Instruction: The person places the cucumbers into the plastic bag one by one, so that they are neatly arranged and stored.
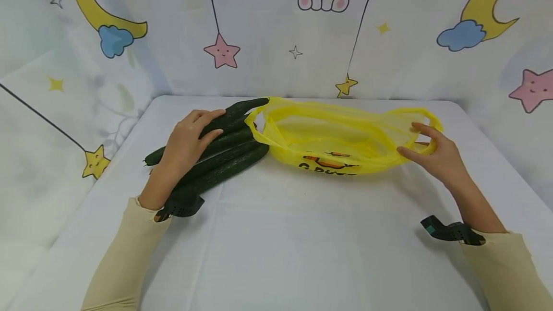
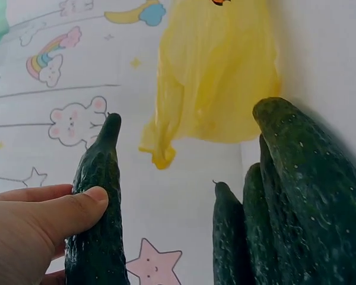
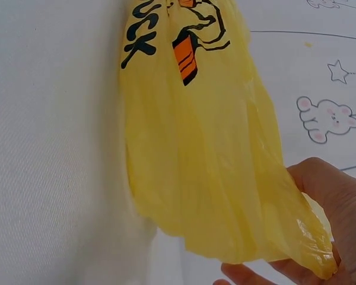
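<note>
Several dark green cucumbers [image 1: 233, 157] lie side by side at the left of the table. My left hand [image 1: 186, 140] grips one cucumber [image 2: 96, 237] between thumb and fingers, raised apart from the others in the left wrist view. To their right a yellow plastic bag [image 1: 328, 133] lies with its mouth spread, black and orange print on its front. My right hand [image 1: 440, 157] holds the bag's right handle, thumb and fingers around the thin plastic; in the right wrist view the hand [image 3: 338, 208] is partly cut off at the edge.
A white cloth [image 1: 302, 244] covers the table. Behind it hangs a pale backdrop [image 1: 268, 23] printed with moons, stars and a bear. A dark strap [image 1: 183, 205] sits on the left wrist, another [image 1: 451, 231] on the right.
</note>
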A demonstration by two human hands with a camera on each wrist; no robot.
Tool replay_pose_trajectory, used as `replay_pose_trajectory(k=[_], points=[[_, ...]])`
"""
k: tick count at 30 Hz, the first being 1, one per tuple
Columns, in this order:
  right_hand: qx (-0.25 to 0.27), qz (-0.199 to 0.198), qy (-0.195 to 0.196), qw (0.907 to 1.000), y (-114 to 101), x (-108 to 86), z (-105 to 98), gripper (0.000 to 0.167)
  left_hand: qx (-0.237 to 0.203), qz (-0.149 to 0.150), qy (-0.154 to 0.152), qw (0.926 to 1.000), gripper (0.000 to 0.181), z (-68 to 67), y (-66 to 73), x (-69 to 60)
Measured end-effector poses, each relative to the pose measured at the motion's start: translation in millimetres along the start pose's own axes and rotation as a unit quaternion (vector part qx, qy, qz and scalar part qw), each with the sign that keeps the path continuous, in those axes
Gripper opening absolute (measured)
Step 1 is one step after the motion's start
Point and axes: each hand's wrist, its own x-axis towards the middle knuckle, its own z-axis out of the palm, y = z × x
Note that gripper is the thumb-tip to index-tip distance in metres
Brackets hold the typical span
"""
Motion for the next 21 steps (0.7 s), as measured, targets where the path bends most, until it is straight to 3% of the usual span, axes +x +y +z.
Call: replay_pose_trajectory(k=[21], points=[[-0.003, -0.002, 0.005, 1.0, -1.2, -0.8, -0.1, 0.078, 0.015, 0.123, -0.01, 0.9923, 0.045, 5.2, 37.5, 32.2]])
